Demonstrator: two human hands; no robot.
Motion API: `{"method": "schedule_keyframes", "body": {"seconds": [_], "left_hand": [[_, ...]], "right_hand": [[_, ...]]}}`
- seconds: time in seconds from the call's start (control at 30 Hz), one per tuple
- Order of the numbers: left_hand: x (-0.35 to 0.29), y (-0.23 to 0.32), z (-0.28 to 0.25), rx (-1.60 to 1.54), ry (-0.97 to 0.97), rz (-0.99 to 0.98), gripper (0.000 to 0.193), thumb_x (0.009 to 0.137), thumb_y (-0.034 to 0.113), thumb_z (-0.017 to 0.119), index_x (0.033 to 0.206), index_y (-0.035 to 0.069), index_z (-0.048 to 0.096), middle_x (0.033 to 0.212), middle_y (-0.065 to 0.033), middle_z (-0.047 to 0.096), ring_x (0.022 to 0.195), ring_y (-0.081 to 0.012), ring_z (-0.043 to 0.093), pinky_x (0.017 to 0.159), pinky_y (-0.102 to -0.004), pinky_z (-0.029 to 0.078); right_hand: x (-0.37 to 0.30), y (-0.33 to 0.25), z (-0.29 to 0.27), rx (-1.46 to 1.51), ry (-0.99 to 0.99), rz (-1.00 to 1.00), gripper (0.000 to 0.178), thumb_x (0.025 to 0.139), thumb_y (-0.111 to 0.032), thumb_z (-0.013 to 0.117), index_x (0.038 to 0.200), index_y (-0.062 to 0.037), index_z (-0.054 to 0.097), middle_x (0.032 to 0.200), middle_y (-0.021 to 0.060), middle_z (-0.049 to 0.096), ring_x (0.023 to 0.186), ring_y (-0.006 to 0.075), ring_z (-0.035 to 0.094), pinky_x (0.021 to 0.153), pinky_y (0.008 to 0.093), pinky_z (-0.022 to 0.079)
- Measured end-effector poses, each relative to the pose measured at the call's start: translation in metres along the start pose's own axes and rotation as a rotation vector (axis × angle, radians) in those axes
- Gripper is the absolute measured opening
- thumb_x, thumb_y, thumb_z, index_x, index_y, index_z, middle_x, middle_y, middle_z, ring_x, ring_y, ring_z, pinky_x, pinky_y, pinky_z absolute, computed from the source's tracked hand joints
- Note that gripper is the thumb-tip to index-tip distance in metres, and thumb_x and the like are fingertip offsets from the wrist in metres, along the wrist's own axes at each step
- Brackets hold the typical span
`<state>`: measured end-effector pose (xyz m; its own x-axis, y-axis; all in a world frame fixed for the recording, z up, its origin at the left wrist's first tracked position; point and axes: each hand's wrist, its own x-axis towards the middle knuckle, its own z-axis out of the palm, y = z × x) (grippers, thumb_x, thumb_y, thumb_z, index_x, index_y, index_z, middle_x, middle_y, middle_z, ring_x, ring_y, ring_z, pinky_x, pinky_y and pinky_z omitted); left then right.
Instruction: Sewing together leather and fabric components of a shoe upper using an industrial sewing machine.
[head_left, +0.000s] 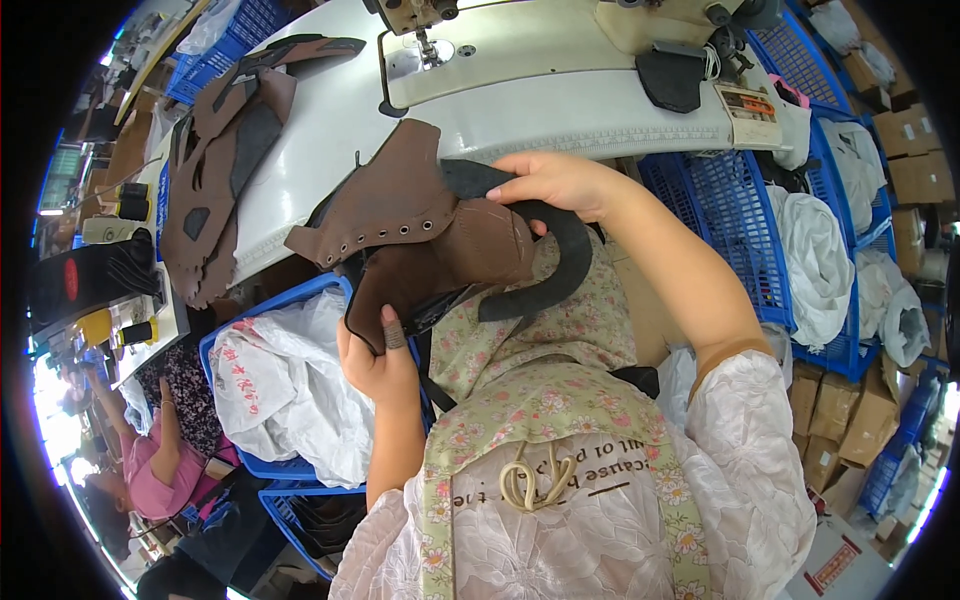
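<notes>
Brown shoe upper (400,215) hangs between our two hands, just off centre toward eleven o'clock, its top overlapping the near edge of the white sewing table (590,110); whether it rests there we cannot tell. Leftmost, around ten o'clock, a heap of brown cut pieces (215,200) lies on the table, well apart. At eight o'clock our left hand (378,365) pinches a lower flap of the upper; from that hand, the upper extends between twelve and one o'clock. We judge the work to be partway: the panels look joined and a row of eyelets (389,233) is in. Near twelve o'clock stands the sewing machine (428,50), apart from the upper. At one o'clock our right hand (545,190) grips a dark strip (572,260), and from there the upper lies between eight and nine o'clock. We see the strip curl round past three o'clock, its lower end loose, so that length seems unfinished; whether its other end is already attached, we cannot tell.
</notes>
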<state>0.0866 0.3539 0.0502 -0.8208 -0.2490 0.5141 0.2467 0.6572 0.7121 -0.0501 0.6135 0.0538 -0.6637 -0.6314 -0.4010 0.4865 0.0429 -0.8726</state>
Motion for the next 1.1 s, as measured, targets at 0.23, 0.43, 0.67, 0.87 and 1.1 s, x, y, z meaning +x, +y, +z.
{"method": "schedule_keyframes", "body": {"seconds": [0.23,0.43,0.67,0.87,1.1], "left_hand": [[-0.002,-0.005,-0.004,-0.039,-0.032,-0.031,0.023,0.091,0.009,0.064,0.107,-0.007,0.066,0.104,-0.0145,0.068,0.093,-0.0223,0.064,0.086,-0.0311,0.047],[-0.001,-0.001,-0.001,-0.029,-0.002,-0.048,0.02,0.088,0.009,0.068,0.101,-0.007,0.068,0.096,-0.0159,0.068,0.085,-0.0264,0.065,0.077,-0.0321,0.048],[0.0,-0.004,-0.002,-0.059,-0.033,-0.049,0.024,0.092,0.01,0.064,0.108,-0.007,0.065,0.104,-0.0138,0.068,0.094,-0.0214,0.064,0.086,-0.0308,0.047],[0.008,0.002,-0.002,-0.093,0.055,-0.05,0.02,0.09,0.008,0.065,0.104,-0.007,0.067,0.102,-0.0159,0.068,0.091,-0.0258,0.065,0.083,-0.032,0.048],[0.044,0.028,-0.006,0.014,0.092,0.16,0.019,0.086,0.005,0.069,0.102,-0.005,0.068,0.098,-0.0165,0.067,0.086,-0.0268,0.065,0.078,-0.0324,0.049]], "right_hand": [[0.007,-0.003,0.015,0.128,-0.002,-0.043,0.025,0.095,-0.016,0.057,0.115,-0.0017,0.06,0.081,0.002,0.064,0.052,0.006,0.054,0.044,0.0203,0.046],[0.017,-0.002,0.013,0.115,0.022,-0.058,0.026,0.093,-0.015,0.06,0.114,0.0002,0.063,0.094,0.0053,0.067,0.074,0.0095,0.063,0.055,0.0229,0.053],[0.022,0.008,0.017,0.298,0.021,-0.148,0.033,0.093,-0.012,0.06,0.121,0.0035,0.059,0.11,0.0134,0.068,0.092,0.0184,0.068,0.079,0.0319,0.057],[0.021,-0.012,0.025,0.24,0.019,-0.134,0.037,0.092,-0.018,0.064,0.123,0.0011,0.059,0.113,0.011,0.067,0.096,0.0169,0.067,0.084,0.0316,0.055],[0.037,-0.066,0.022,0.049,0.074,-0.224,0.035,0.08,-0.013,0.068,0.113,-0.0003,0.063,0.105,0.01,0.069,0.087,0.0159,0.068,0.079,0.0295,0.055]]}}
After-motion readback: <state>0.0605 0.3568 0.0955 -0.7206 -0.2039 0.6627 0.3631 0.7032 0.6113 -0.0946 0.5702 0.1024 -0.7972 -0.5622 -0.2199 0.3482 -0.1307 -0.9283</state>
